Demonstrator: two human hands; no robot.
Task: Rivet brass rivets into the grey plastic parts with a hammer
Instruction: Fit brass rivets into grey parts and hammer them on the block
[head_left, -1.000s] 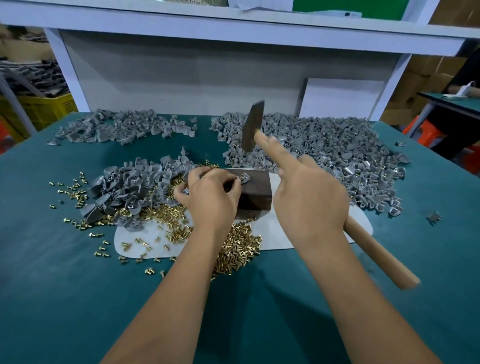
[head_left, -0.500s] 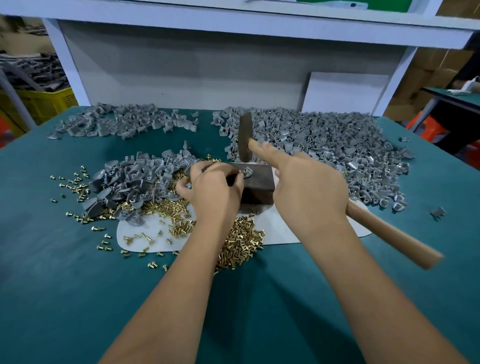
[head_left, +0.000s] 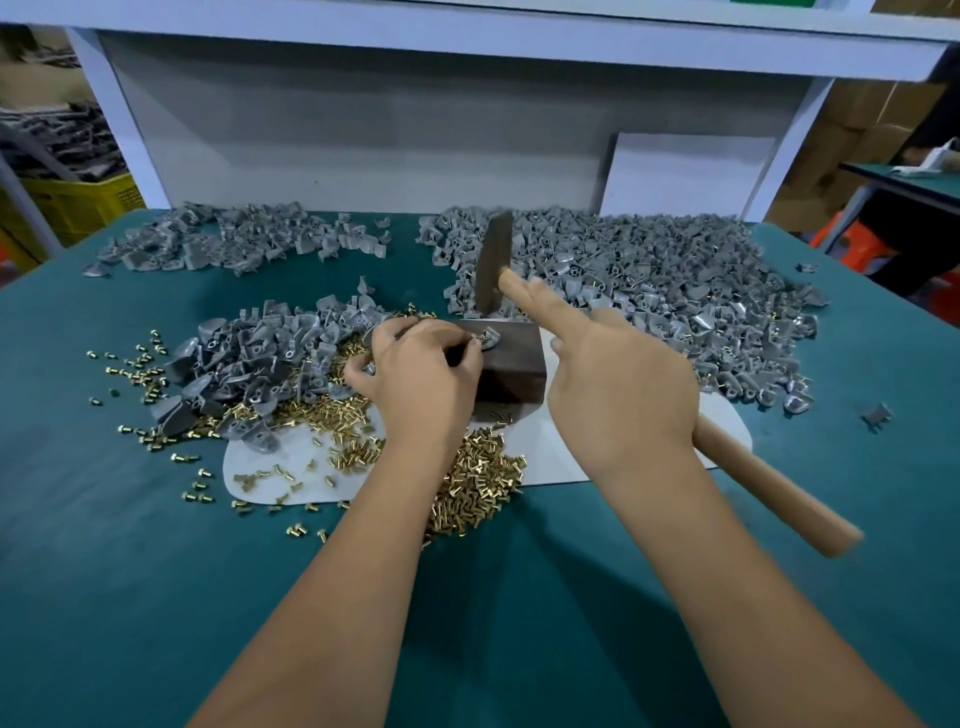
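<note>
My left hand (head_left: 423, 371) pinches a grey plastic part (head_left: 488, 336) on top of a dark metal block (head_left: 514, 358). My right hand (head_left: 618, 379) grips a wooden-handled hammer (head_left: 769, 488), index finger stretched along the handle. The hammer's steel head (head_left: 493, 265) hangs a little above the block and the part. A heap of brass rivets (head_left: 467, 478) lies under my left wrist. Loose grey parts (head_left: 260, 358) mixed with rivets are piled to the left of the block.
A large heap of grey parts (head_left: 649, 280) fills the back right of the green table (head_left: 130, 597); a smaller heap (head_left: 234, 239) lies at the back left. A white sheet (head_left: 260, 467) lies under the block. One stray part (head_left: 878, 415) sits far right. A white shelf frame (head_left: 363, 130) stands behind.
The hammer head dropped from its raised position toward the block, then lifted slightly again. My left hand has stayed on the part on the block.
</note>
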